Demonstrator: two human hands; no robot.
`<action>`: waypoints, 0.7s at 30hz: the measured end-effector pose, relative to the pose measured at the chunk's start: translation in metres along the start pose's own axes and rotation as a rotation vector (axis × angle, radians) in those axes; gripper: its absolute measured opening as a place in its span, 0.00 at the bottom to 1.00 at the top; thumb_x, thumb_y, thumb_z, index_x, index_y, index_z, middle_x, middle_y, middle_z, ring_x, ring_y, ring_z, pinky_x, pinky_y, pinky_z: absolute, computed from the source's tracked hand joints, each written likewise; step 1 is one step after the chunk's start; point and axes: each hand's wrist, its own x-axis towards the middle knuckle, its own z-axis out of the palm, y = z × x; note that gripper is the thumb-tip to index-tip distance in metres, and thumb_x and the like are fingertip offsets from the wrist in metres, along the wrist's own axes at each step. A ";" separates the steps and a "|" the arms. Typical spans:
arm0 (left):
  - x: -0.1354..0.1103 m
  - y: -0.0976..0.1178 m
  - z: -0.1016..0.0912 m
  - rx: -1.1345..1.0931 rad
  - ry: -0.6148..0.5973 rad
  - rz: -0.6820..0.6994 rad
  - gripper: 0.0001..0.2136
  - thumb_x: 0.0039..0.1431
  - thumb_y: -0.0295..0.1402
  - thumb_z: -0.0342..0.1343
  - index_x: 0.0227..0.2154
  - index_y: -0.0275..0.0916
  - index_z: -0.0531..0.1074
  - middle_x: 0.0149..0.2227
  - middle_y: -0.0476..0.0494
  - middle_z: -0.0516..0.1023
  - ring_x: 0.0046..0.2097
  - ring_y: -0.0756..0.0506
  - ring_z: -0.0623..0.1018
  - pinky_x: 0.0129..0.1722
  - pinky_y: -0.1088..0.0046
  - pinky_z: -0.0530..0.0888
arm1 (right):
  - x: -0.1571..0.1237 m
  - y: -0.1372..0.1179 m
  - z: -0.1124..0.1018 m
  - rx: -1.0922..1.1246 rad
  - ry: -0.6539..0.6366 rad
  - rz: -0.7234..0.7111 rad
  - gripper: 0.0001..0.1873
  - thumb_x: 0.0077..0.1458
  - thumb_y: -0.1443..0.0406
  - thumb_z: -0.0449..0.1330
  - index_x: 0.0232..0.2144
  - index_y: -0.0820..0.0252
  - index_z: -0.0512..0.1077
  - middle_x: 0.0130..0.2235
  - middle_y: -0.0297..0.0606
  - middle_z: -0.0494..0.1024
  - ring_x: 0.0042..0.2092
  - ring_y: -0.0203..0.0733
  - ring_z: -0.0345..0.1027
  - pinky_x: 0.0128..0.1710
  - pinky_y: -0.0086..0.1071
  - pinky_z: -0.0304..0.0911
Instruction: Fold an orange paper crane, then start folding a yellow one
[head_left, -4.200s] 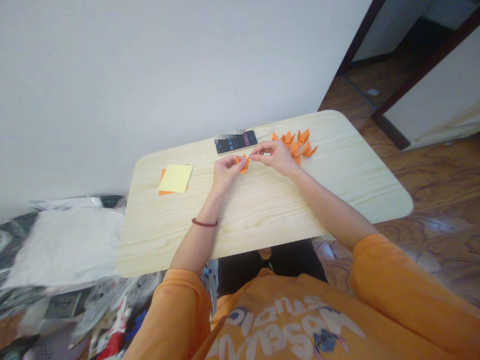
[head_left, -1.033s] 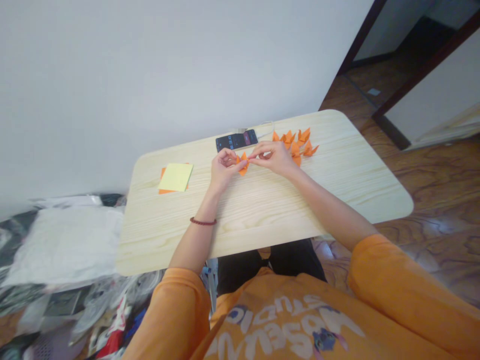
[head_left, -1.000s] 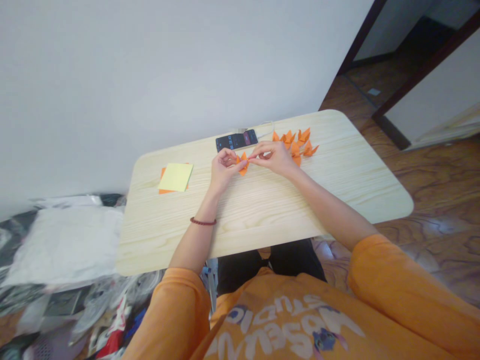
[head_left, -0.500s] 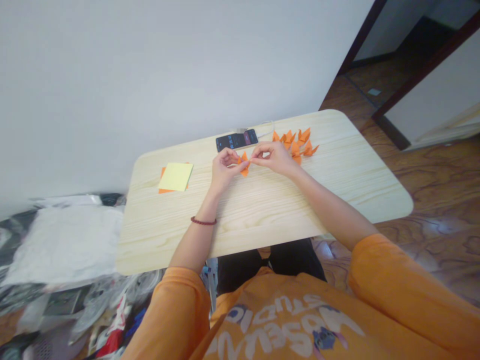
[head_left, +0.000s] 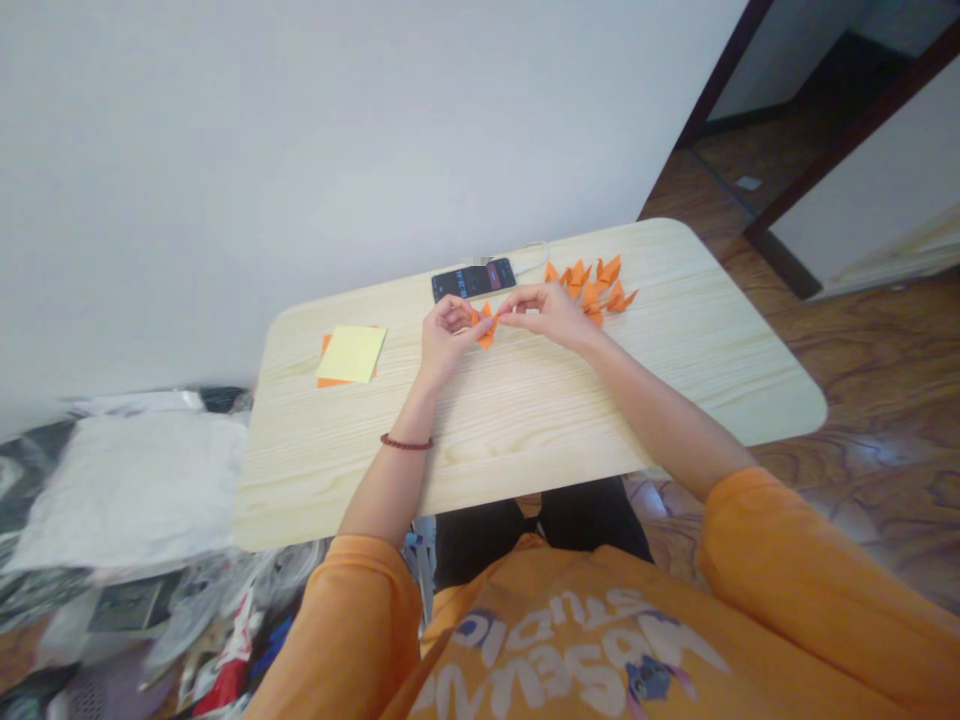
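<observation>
A small folded orange paper crane (head_left: 486,335) is held up between my two hands over the middle of the table. My left hand (head_left: 448,335) is closed on its left side, thumb in front and fingers curled behind. The thumb and forefinger of my right hand (head_left: 546,308) pinch the right tip of the crane. Just beyond the right hand lie several finished orange paper cranes (head_left: 592,295) in a loose cluster, partly covered by that hand.
A phone (head_left: 474,279) with a lit timer screen and a white cable (head_left: 534,262) lies at the table's back edge. On the left rests a yellow paper sheet (head_left: 351,353) over orange paper (head_left: 327,382). The wooden table (head_left: 322,480) stands against a white wall.
Both hands have shifted very slightly left together with the paper crane, and it is turned a little. The grip of both hands stays the same.
</observation>
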 end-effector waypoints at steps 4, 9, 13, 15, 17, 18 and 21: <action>0.000 0.000 0.000 -0.008 -0.017 -0.014 0.19 0.40 0.36 0.71 0.28 0.40 0.65 0.28 0.52 0.77 0.28 0.53 0.77 0.30 0.79 0.74 | 0.001 0.002 0.001 -0.082 0.002 -0.054 0.16 0.43 0.54 0.67 0.26 0.63 0.75 0.28 0.38 0.75 0.29 0.34 0.62 0.31 0.31 0.60; 0.000 0.001 0.001 0.017 -0.016 -0.020 0.19 0.39 0.36 0.71 0.28 0.39 0.65 0.28 0.52 0.77 0.28 0.54 0.77 0.30 0.79 0.74 | 0.002 0.006 0.000 -0.100 0.006 -0.074 0.15 0.45 0.55 0.65 0.26 0.62 0.74 0.29 0.38 0.75 0.31 0.36 0.64 0.34 0.33 0.61; -0.002 0.004 0.002 0.048 -0.007 -0.028 0.20 0.39 0.36 0.71 0.28 0.39 0.64 0.27 0.52 0.77 0.28 0.54 0.77 0.30 0.79 0.74 | 0.002 0.007 0.000 -0.092 -0.027 -0.058 0.13 0.46 0.56 0.64 0.25 0.62 0.73 0.29 0.37 0.75 0.32 0.36 0.64 0.35 0.32 0.61; -0.002 0.005 0.004 0.067 -0.002 -0.033 0.20 0.38 0.36 0.71 0.28 0.39 0.64 0.27 0.52 0.77 0.28 0.54 0.77 0.29 0.79 0.74 | 0.002 0.006 0.002 -0.067 -0.060 -0.043 0.14 0.47 0.56 0.63 0.25 0.62 0.71 0.28 0.35 0.73 0.31 0.34 0.63 0.32 0.30 0.59; -0.003 0.006 0.004 0.082 0.000 -0.039 0.20 0.38 0.37 0.71 0.28 0.39 0.64 0.26 0.52 0.77 0.28 0.54 0.77 0.29 0.80 0.74 | 0.001 0.005 0.003 -0.025 -0.086 -0.030 0.14 0.47 0.56 0.63 0.25 0.62 0.70 0.26 0.33 0.70 0.28 0.32 0.59 0.28 0.28 0.56; -0.003 0.006 0.004 0.084 -0.001 -0.040 0.20 0.39 0.37 0.71 0.27 0.39 0.64 0.26 0.52 0.77 0.28 0.54 0.77 0.29 0.79 0.74 | 0.001 0.004 0.004 0.000 -0.091 -0.021 0.14 0.48 0.56 0.63 0.25 0.62 0.69 0.25 0.32 0.69 0.26 0.31 0.57 0.26 0.27 0.53; -0.003 0.006 0.004 0.080 -0.003 -0.044 0.19 0.40 0.37 0.70 0.28 0.39 0.64 0.26 0.52 0.77 0.28 0.53 0.78 0.29 0.79 0.74 | 0.000 0.004 0.005 0.076 -0.097 0.034 0.14 0.49 0.56 0.62 0.26 0.62 0.68 0.21 0.27 0.63 0.22 0.28 0.50 0.21 0.26 0.46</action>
